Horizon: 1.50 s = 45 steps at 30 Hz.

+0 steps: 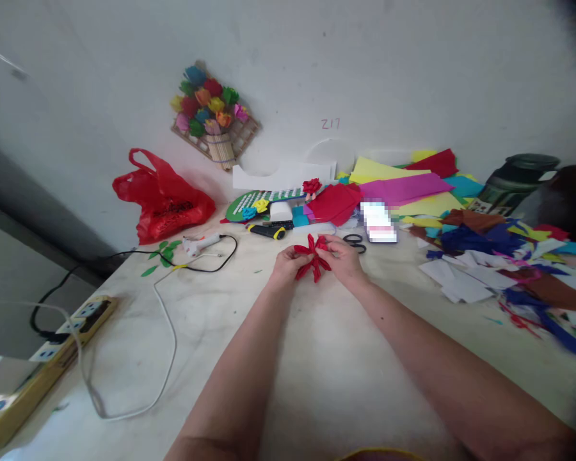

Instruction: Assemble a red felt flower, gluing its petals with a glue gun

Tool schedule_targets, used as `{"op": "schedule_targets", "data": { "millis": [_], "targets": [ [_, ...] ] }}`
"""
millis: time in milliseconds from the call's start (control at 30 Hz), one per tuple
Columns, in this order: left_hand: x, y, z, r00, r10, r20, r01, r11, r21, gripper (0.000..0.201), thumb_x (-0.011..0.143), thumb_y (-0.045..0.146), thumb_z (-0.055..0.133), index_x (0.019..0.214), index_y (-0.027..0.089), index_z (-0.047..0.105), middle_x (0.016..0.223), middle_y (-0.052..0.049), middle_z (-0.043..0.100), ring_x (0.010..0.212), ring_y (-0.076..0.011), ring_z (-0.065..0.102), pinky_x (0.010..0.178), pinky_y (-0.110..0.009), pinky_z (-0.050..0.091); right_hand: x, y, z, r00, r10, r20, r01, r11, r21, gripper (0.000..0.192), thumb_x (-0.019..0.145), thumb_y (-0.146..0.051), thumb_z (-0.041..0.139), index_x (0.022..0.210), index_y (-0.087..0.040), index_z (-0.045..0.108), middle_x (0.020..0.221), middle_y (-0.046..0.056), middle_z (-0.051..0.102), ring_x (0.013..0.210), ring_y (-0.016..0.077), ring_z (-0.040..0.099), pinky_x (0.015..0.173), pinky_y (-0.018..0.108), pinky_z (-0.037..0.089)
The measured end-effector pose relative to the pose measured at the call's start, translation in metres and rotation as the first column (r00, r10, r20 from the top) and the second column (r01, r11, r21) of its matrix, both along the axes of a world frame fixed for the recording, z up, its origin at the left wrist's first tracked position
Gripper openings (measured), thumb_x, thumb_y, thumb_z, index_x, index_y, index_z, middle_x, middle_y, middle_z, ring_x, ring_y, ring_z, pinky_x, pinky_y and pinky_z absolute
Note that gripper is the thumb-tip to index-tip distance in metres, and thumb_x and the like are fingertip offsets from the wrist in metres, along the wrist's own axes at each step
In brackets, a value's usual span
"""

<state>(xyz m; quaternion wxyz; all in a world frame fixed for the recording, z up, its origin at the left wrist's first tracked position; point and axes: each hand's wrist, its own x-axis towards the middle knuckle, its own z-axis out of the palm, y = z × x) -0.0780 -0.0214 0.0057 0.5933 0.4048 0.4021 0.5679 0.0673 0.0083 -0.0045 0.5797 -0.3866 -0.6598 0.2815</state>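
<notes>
The left hand and right hand are both closed on a red paper flower, pinching it between them just above the tabletop; its folded petals stick out between the fingers. Just behind the right hand lie black scissors, seemingly flat. Farther left rests a glue gun, with a red plastic bag beyond it, and loose coloured paper scraps spread to the right.
</notes>
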Motion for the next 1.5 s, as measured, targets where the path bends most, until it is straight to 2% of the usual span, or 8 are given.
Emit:
{"op": "schedule_targets", "data": {
  "millis": [267, 433, 733, 1000, 1133, 1267, 1400, 1500],
  "targets": [
    [0.001, 0.0, 0.002, 0.999, 0.018, -0.04, -0.018, 1.0, 0.003, 0.035, 0.05, 0.029, 0.083, 0.072, 0.011, 0.061, 0.054, -0.001, 0.06, 0.044, -0.0086, 0.05, 0.047, -0.023, 0.034, 0.002, -0.003, 0.001, 0.996, 0.0, 0.086, -0.014, 0.987, 0.162, 0.017, 0.077, -0.029, 0.061, 0.062, -0.021, 0.061, 0.113, 0.009, 0.064, 0.097, 0.0221, 0.062, 0.089, 0.041, 0.049],
    [0.001, -0.001, 0.002, 1.0, 0.008, 0.026, -0.008, 1.0, -0.016, 0.038, 0.048, 0.028, 0.084, 0.072, 0.012, 0.06, 0.058, -0.002, 0.062, 0.049, -0.0108, 0.055, 0.051, -0.024, 0.04, 0.0, -0.002, -0.001, 0.989, -0.045, 0.14, 0.013, 0.974, 0.227, 0.018, 0.079, -0.028, 0.06, 0.062, -0.021, 0.059, 0.119, 0.011, 0.062, 0.097, 0.023, 0.062, 0.09, 0.043, 0.049],
    [0.001, -0.001, 0.003, 0.994, -0.102, 0.031, 0.103, 0.995, -0.018, 0.039, 0.046, 0.022, 0.086, 0.074, 0.012, 0.061, 0.063, -0.003, 0.065, 0.054, -0.0116, 0.057, 0.053, -0.023, 0.041, 0.007, 0.009, -0.008, 0.988, 0.014, 0.155, -0.024, 0.998, 0.063, 0.009, 0.074, -0.027, 0.063, 0.069, -0.02, 0.063, 0.12, 0.012, 0.062, 0.109, 0.0258, 0.06, 0.091, 0.043, 0.049],
    [0.0, 0.0, 0.001, 0.997, -0.066, 0.028, 0.066, 0.998, -0.006, 0.035, 0.046, 0.02, 0.084, 0.073, 0.012, 0.062, 0.065, -0.003, 0.066, 0.058, -0.0131, 0.06, 0.058, -0.025, 0.044, 0.005, 0.007, -0.008, 0.976, -0.052, 0.21, 0.014, 0.983, 0.181, 0.01, 0.074, -0.023, 0.06, 0.064, -0.021, 0.057, 0.125, 0.012, 0.059, 0.101, 0.0245, 0.062, 0.093, 0.046, 0.048],
    [-0.001, 0.0, 0.0, 0.998, -0.062, -0.016, 0.062, 0.998, -0.019, 0.037, 0.046, 0.021, 0.084, 0.073, 0.012, 0.061, 0.064, -0.003, 0.065, 0.055, -0.0133, 0.059, 0.055, -0.026, 0.044, 0.007, 0.009, -0.01, 0.973, -0.012, 0.231, -0.014, 0.994, 0.111, 0.005, 0.073, -0.023, 0.062, 0.069, -0.022, 0.059, 0.128, 0.011, 0.058, 0.114, 0.0255, 0.057, 0.1, 0.046, 0.044],
    [-0.001, 0.001, -0.002, 0.996, -0.067, -0.053, 0.065, 0.997, -0.031, 0.036, 0.048, 0.023, 0.083, 0.074, 0.012, 0.061, 0.064, -0.003, 0.065, 0.052, -0.0131, 0.057, 0.052, -0.025, 0.042, 0.008, 0.012, -0.011, 0.966, 0.026, 0.257, -0.045, 0.997, 0.067, 0.007, 0.074, -0.025, 0.061, 0.068, -0.021, 0.059, 0.128, 0.011, 0.058, 0.116, 0.0257, 0.056, 0.097, 0.044, 0.047],
    [0.0, 0.001, -0.002, 0.998, -0.06, -0.006, 0.06, 0.998, -0.014, 0.034, 0.048, 0.021, 0.082, 0.074, 0.011, 0.062, 0.067, -0.004, 0.066, 0.058, -0.0131, 0.059, 0.058, -0.026, 0.044, 0.007, 0.007, -0.008, 0.955, -0.05, 0.294, -0.01, 0.98, 0.2, 0.008, 0.077, -0.022, 0.058, 0.069, -0.021, 0.059, 0.122, 0.011, 0.059, 0.11, 0.0246, 0.057, 0.095, 0.043, 0.047],
    [0.001, 0.0, 0.001, 0.998, -0.061, 0.031, 0.061, 0.998, -0.016, 0.032, 0.049, 0.02, 0.081, 0.073, 0.011, 0.062, 0.066, -0.003, 0.066, 0.058, -0.0121, 0.059, 0.059, -0.025, 0.045, 0.006, -0.003, -0.001, 0.912, -0.157, 0.378, 0.013, 0.934, 0.356, 0.011, 0.08, -0.018, 0.053, 0.07, -0.02, 0.059, 0.123, 0.011, 0.058, 0.109, 0.0257, 0.055, 0.095, 0.045, 0.045]
  ]
}}
